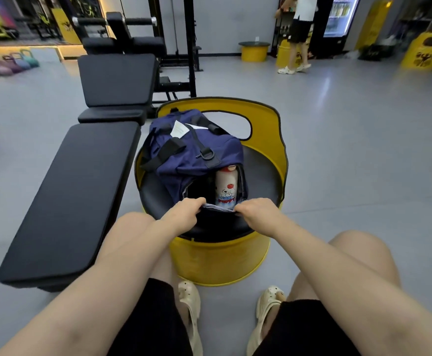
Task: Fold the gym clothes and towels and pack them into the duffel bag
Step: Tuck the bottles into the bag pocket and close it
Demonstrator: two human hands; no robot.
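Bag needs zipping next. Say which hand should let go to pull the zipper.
Neither clearly: left hand and right hand both grip the navy duffel bag opening's near edge, and no zipper pull is visible.

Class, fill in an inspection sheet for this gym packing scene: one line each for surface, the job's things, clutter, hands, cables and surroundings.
Surface: yellow barrel seat with a black cushion, standing on grey floor.
Job's things: navy duffel bag lies on the seat, near end open; no loose clothes or towels seen.
Clutter: printed water bottle stands inside the bag opening; paper tag on top of the bag.
Hands: left hand and right hand each grip the near rim of the opening.
Cables: nothing seen.
Surroundings: black weight bench left of the seat, kettlebells far left, a person standing by a drinks fridge.
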